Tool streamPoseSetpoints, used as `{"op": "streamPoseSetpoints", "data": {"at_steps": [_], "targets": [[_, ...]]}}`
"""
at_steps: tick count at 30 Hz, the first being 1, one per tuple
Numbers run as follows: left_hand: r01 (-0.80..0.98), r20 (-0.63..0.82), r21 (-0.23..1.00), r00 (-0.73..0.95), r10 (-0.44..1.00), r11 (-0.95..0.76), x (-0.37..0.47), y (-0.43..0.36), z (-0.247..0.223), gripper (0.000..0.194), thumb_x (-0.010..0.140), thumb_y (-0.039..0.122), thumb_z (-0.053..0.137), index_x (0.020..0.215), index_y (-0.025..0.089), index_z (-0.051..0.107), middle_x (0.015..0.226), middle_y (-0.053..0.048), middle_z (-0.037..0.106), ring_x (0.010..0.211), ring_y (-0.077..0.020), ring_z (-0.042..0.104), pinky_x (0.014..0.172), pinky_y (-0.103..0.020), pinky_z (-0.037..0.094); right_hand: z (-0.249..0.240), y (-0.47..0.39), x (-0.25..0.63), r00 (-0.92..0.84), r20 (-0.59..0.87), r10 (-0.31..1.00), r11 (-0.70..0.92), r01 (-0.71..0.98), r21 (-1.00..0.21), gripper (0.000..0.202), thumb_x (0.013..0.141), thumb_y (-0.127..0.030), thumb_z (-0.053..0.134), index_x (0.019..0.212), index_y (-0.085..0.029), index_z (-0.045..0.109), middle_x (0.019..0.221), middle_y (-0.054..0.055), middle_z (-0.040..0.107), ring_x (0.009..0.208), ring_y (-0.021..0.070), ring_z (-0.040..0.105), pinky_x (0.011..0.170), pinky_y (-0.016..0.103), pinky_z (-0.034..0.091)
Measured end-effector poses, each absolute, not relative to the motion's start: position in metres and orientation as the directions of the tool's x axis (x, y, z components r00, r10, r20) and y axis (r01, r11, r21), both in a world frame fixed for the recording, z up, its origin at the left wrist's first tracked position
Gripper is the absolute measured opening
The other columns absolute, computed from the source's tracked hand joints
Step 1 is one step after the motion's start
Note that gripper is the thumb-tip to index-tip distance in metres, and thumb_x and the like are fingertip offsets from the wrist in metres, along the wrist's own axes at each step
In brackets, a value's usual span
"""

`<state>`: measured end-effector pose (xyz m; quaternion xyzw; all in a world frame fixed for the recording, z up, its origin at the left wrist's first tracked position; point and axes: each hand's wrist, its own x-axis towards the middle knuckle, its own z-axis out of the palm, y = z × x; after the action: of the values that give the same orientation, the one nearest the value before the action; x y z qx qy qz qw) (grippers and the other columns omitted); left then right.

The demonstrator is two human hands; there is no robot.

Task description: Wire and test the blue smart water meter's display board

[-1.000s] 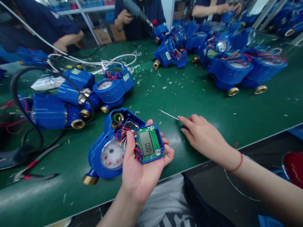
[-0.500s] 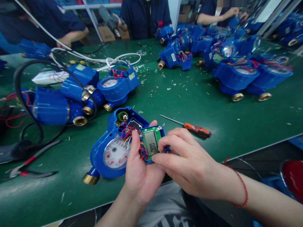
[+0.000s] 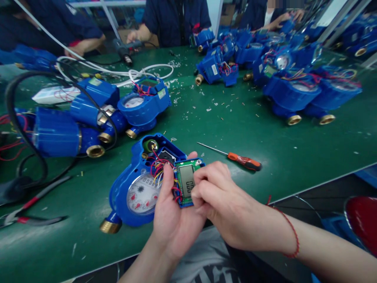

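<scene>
My left hand (image 3: 173, 220) holds a small blue-framed circuit board with a grey display (image 3: 186, 179), its thumb along the left edge. Over the board's right side, my right hand (image 3: 224, 204) is closed, its fingers curled together; what they pinch, if anything, is hidden. Red, yellow and white wires (image 3: 159, 167) run from the board into an opened blue meter (image 3: 120, 196) lying just left of my hands. The meter has a round white dial and a brass threaded end.
An orange-handled screwdriver (image 3: 244, 160) lies right of the board. Red-handled cutters (image 3: 32, 208) and a black cable (image 3: 11, 98) are at left. More blue meters (image 3: 144, 102) stand left and back right. Across the green table (image 3: 206, 125), a person's hand (image 3: 134, 36) is by a dark tool (image 3: 125, 51).
My right hand's fingers have curled in more tightly over the board. Across the table, a person's hand and the dark tool have moved lower and to the left. The view has shifted slightly.
</scene>
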<state>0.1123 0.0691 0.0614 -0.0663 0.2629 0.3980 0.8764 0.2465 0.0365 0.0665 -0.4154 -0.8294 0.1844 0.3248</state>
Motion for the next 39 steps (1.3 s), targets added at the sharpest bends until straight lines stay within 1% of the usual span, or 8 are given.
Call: {"op": "streamPoseSetpoints", "data": {"at_steps": [3,8,16,21,28,32,35,39], "targets": [[-0.724,-0.458,0.089,0.580,0.674,0.684,0.110,0.069,0.062,0.056,0.098,0.058,0.031,0.105,0.022,0.074,0.086,-0.005,0.077,0.081,-0.0167,0.071,0.078,-0.030,0.055,0.061,0.033,0.249,-0.189,0.516,0.836,0.546,0.382,-0.746,0.009,0.091,-0.009,0.050,0.088,-0.017,0.048,0.095,0.002,0.046,0.094,0.0140,0.044,0.082,0.028,0.039],[-0.706,-0.464,0.068,0.603,0.649,0.705,0.111,0.070,0.061,0.051,0.092,0.064,0.041,0.102,0.026,0.074,0.087,-0.006,0.074,0.080,-0.0194,0.067,0.073,-0.032,0.052,0.051,0.033,0.250,0.046,0.509,0.859,0.474,0.304,-0.827,0.015,0.096,-0.012,0.045,0.082,-0.019,0.049,0.086,0.001,0.049,0.089,0.0136,0.048,0.077,0.028,0.038],[-0.708,-0.488,0.079,0.586,0.647,0.701,0.112,0.068,0.061,0.048,0.091,0.063,0.045,0.105,0.028,0.074,0.090,-0.006,0.072,0.080,-0.0191,0.065,0.074,-0.032,0.050,0.046,0.029,0.252,-0.003,0.525,0.851,0.485,0.389,-0.783,0.017,0.093,-0.007,0.044,0.082,-0.017,0.051,0.083,0.001,0.051,0.092,0.0125,0.049,0.078,0.027,0.040],[-0.728,-0.501,0.096,0.554,0.665,0.679,0.113,0.068,0.062,0.050,0.096,0.058,0.038,0.104,0.024,0.074,0.084,-0.005,0.076,0.077,-0.0180,0.069,0.073,-0.031,0.053,0.050,0.026,0.251,-0.091,0.525,0.846,0.504,0.456,-0.734,0.011,0.090,-0.006,0.049,0.093,-0.016,0.053,0.095,0.003,0.051,0.098,0.0124,0.047,0.085,0.027,0.040],[-0.732,-0.527,0.099,0.537,0.659,0.675,0.112,0.070,0.060,0.051,0.098,0.056,0.035,0.105,0.024,0.074,0.086,-0.003,0.077,0.075,-0.0152,0.071,0.075,-0.028,0.055,0.059,0.023,0.242,-0.261,0.511,0.819,0.552,0.603,-0.576,0.017,0.085,-0.007,0.052,0.099,-0.014,0.057,0.102,0.006,0.047,0.100,0.0170,0.042,0.090,0.032,0.036],[-0.725,-0.538,0.148,0.512,0.670,0.672,0.112,0.067,0.058,0.051,0.099,0.056,0.032,0.107,0.026,0.073,0.085,-0.004,0.075,0.097,-0.0210,0.070,0.095,-0.038,0.050,0.059,0.025,0.233,-0.354,0.443,0.823,0.550,0.692,-0.467,0.013,0.083,-0.013,0.052,0.095,-0.012,0.058,0.107,0.010,0.047,0.101,0.0248,0.039,0.093,0.043,0.030],[-0.716,-0.561,0.104,0.531,0.636,0.690,0.115,0.064,0.058,0.053,0.099,0.055,0.029,0.103,0.025,0.073,0.084,-0.005,0.073,0.107,-0.0244,0.067,0.101,-0.043,0.046,0.060,0.028,0.230,-0.395,0.407,0.824,0.542,0.759,-0.360,0.009,0.082,-0.016,0.052,0.089,-0.012,0.057,0.108,0.013,0.048,0.100,0.0278,0.037,0.091,0.047,0.028],[-0.709,-0.539,0.072,0.564,0.626,0.701,0.115,0.063,0.059,0.056,0.099,0.056,0.028,0.105,0.024,0.073,0.089,-0.006,0.074,0.093,-0.0213,0.070,0.089,-0.037,0.051,0.058,0.027,0.232,-0.326,0.469,0.820,0.547,0.688,-0.477,0.005,0.082,-0.015,0.051,0.080,-0.016,0.046,0.102,0.008,0.046,0.096,0.0224,0.040,0.088,0.042,0.033]]}}
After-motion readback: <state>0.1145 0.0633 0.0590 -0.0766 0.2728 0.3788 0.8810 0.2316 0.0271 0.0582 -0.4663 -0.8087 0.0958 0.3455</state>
